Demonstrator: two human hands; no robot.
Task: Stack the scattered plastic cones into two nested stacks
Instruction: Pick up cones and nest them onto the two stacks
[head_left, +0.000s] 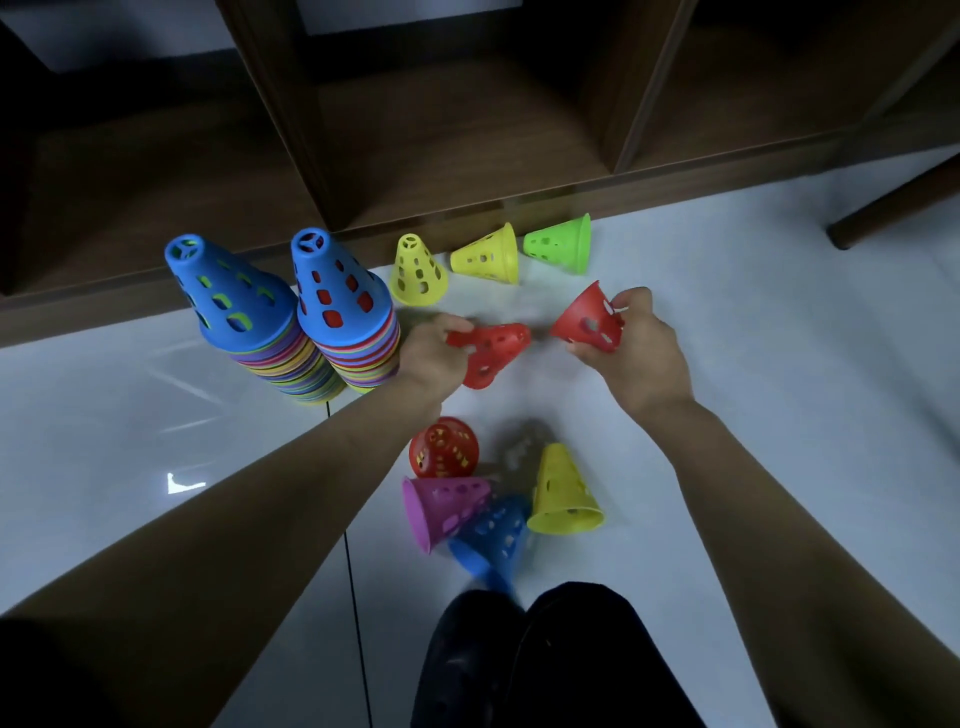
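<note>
Left hand grips holed red cone; right hand fingers clamp second red cone

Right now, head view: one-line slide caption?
Left hand grips one red cone, right hand a second red cone, beside two blue-topped stacks; loose cones nearby.

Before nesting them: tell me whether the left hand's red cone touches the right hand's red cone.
Apart. The head view shows a strip of floor between the red cone in the left hand and the red cone in the right hand.
</note>
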